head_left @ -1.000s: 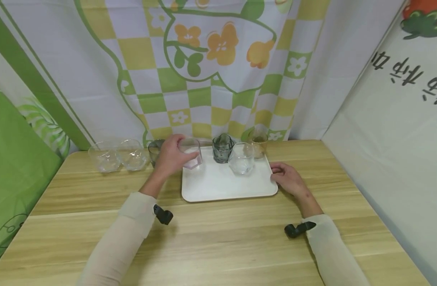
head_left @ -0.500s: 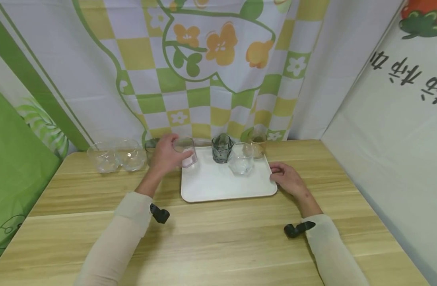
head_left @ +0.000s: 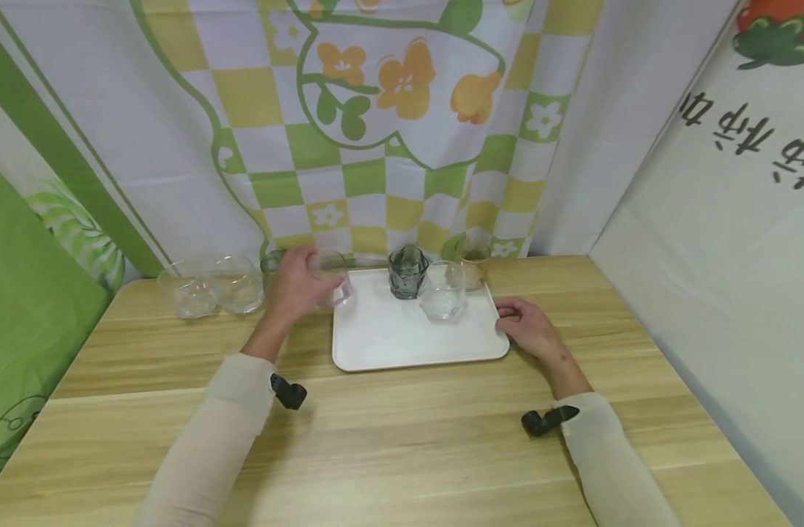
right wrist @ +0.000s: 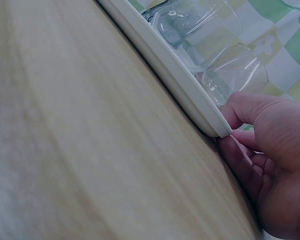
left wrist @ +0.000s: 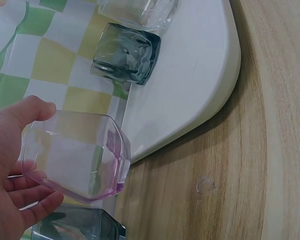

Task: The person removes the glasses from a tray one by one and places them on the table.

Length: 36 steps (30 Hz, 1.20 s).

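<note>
My left hand [head_left: 293, 287] grips a clear drinking glass with a pink-tinted base [left wrist: 82, 155], thumb on one side and fingers on the other. In the left wrist view the glass is tipped and held by the white tray's [head_left: 408, 342] far left corner. My right hand [head_left: 532, 331] pinches the tray's right edge between thumb and fingers. On the tray stand a dark grey glass [head_left: 407, 272], a clear faceted glass [head_left: 443, 294] and, at the back right corner, an amber glass [head_left: 475, 265]. Another dark glass [left wrist: 77, 224] is partly hidden behind my left hand.
Two clear glasses [head_left: 189, 294] stand side by side at the table's back left. A patterned curtain [head_left: 362, 176] hangs right behind the wooden table [head_left: 388, 439]. A white printed cloth [head_left: 724, 241] borders the right side.
My left hand has carried the pink-tinted glass leftward, from over the tray's back left corner to its left edge. My right hand stays at the tray's right edge.
</note>
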### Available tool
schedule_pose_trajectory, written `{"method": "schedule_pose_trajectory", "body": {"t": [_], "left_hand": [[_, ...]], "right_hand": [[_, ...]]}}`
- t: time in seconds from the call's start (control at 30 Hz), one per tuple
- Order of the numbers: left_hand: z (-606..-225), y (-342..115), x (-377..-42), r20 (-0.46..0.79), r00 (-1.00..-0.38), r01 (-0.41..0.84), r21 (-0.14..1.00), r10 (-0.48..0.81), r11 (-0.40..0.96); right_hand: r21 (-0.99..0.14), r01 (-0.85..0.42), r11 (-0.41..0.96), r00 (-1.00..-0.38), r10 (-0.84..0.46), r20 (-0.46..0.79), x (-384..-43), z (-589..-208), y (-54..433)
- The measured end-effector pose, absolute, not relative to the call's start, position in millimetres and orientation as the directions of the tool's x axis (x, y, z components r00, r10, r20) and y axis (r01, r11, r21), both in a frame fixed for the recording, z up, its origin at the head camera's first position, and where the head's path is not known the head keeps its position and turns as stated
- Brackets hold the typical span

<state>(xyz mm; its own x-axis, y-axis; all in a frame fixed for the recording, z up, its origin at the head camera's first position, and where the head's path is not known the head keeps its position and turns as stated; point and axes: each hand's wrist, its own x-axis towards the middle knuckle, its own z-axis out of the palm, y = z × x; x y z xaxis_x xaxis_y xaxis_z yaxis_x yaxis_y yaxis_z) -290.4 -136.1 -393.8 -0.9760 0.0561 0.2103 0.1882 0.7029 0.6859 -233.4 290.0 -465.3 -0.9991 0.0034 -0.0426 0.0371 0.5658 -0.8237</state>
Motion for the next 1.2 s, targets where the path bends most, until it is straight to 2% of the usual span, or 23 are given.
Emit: {"method": "schedule_pose_trajectory", "body": {"t": [0.23, 0.5, 1.2], "left_hand": [[-392.8, -139.8, -292.5, 0.254, -0.962, 0.247, 0.648, 0.101, 0.721], [-393.3, -146.2, -295.9, 0.234, -0.961, 0.265, 0.626, 0.147, 0.733], [-400.8, -158.6, -296.2, 0.234, -0.959, 0.272, 0.619, 0.157, 0.737]], "right_hand": [[-0.831, 0.036, 0.555, -0.999, 0.007, -0.038, -233.2, -466.1, 290.4], [-0.835, 0.038, 0.549, -0.999, 0.006, -0.042, -232.6, -465.4, 291.0], [-0.845, 0.053, 0.532, -0.998, 0.009, -0.057, -232.3, -465.1, 290.6]]}}
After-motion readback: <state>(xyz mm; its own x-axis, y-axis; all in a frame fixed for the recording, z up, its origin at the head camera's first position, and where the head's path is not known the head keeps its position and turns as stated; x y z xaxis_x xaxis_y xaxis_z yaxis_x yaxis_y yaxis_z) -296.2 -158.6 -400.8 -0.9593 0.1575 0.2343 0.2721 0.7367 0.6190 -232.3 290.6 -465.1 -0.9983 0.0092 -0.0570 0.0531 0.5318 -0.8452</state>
